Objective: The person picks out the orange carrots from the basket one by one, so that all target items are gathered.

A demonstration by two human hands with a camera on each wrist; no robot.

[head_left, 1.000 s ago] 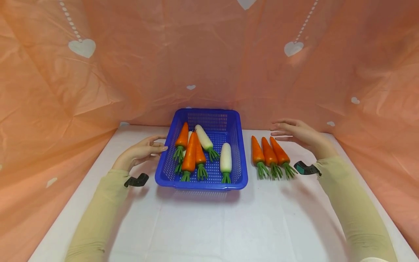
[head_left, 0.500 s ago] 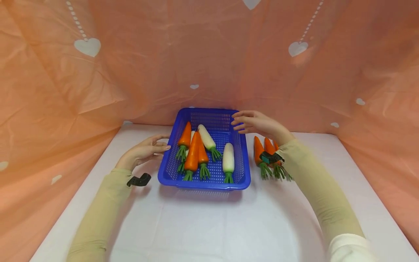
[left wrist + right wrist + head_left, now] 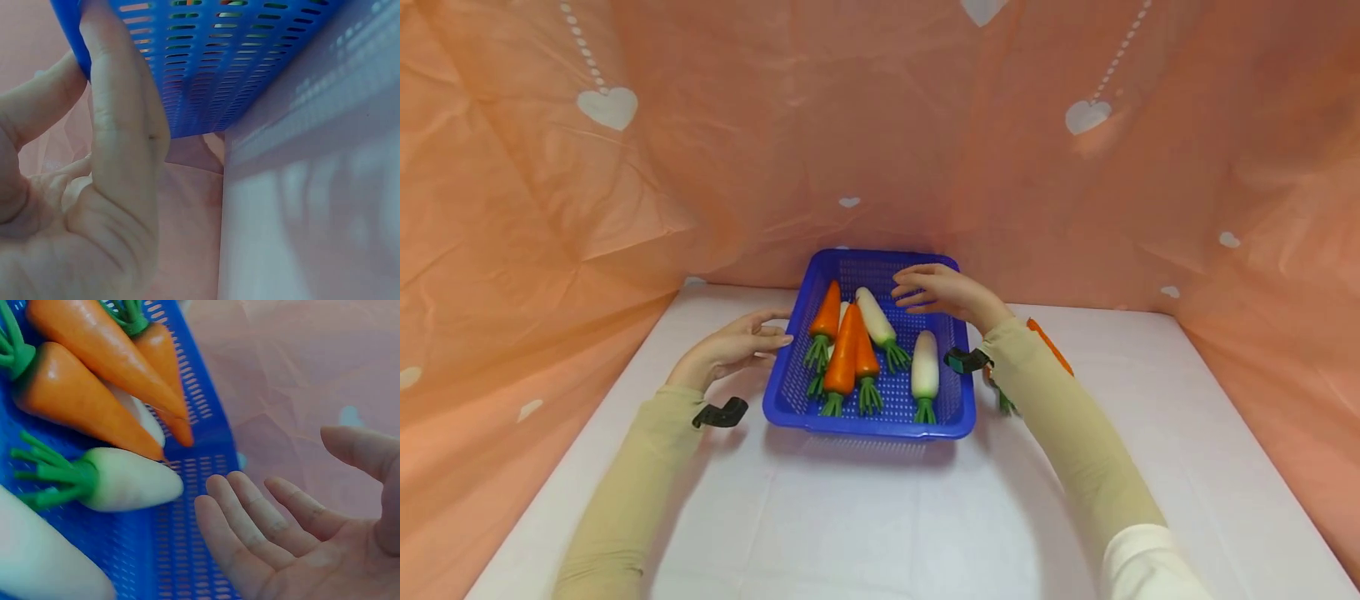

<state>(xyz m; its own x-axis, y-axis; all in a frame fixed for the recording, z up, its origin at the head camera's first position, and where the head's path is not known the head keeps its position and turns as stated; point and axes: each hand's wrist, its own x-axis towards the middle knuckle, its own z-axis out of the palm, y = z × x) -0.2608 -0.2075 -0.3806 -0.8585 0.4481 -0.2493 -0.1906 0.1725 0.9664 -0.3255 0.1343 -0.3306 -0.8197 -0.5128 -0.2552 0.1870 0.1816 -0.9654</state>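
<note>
A blue plastic basket [image 3: 868, 427] holds several orange carrots [image 3: 842, 358] and white radishes [image 3: 925, 367], all with green stems. At its left side, my left hand [image 3: 730, 350] holds the rim, thumb at the top edge; the left wrist view shows the fingers [image 3: 125, 125] against the outer wall. My right hand [image 3: 943, 292] hovers over the basket's back right part with nothing in it. Its fingers [image 3: 250, 531] are spread and slightly bent, apart from the nearby radish [image 3: 131, 480] in the right wrist view.
More carrots [image 3: 1051, 346] lie on the white table [image 3: 865, 517] right of the basket, mostly hidden by my right forearm. An orange cloth [image 3: 737, 150] with white hearts hangs behind and along both sides.
My right hand has moved left, from above the carrots on the table to over the basket. My left hand stays at the basket's rim. The view has shifted slightly.
</note>
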